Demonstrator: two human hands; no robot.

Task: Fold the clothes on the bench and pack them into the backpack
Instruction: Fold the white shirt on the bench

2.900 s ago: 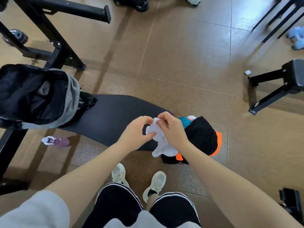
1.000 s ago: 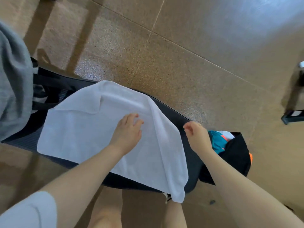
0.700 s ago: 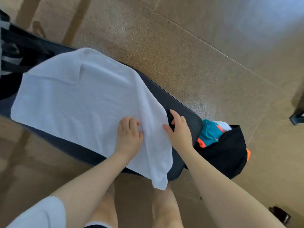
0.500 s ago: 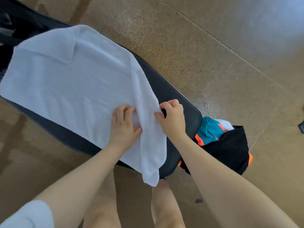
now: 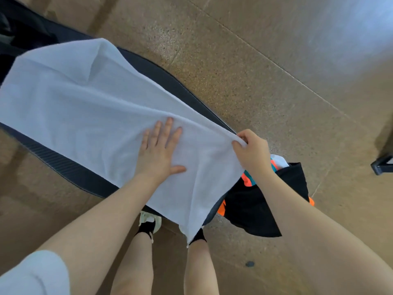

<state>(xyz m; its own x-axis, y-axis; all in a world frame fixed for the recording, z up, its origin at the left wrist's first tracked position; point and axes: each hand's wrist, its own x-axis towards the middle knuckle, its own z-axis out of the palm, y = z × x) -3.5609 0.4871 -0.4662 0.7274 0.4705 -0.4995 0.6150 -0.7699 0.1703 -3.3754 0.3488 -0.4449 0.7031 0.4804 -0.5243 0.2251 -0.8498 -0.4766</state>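
Observation:
A white towel point(image 5: 80, 103) lies spread along the black padded bench point(image 5: 170, 86), with its near right corner hanging over the bench's front edge. My left hand point(image 5: 159, 152) presses flat on the towel, fingers straight. My right hand point(image 5: 251, 150) pinches the towel's far right corner and holds it slightly lifted and pulled taut. A pile of black, teal and orange clothes point(image 5: 261, 199) sits at the bench's right end, partly behind my right arm. The backpack is out of view apart from dark shapes point(image 5: 12, 28) at the top left.
Brown speckled tile floor point(image 5: 255, 60) surrounds the bench. A black metal foot of some equipment point(image 5: 381, 165) shows at the right edge. My legs and shoes point(image 5: 148, 222) stand close against the bench's front.
My right hand has pulled the towel's corner out to the right, stretching it flat. My left hand has changed from gripping the cloth to pressing flat on it.

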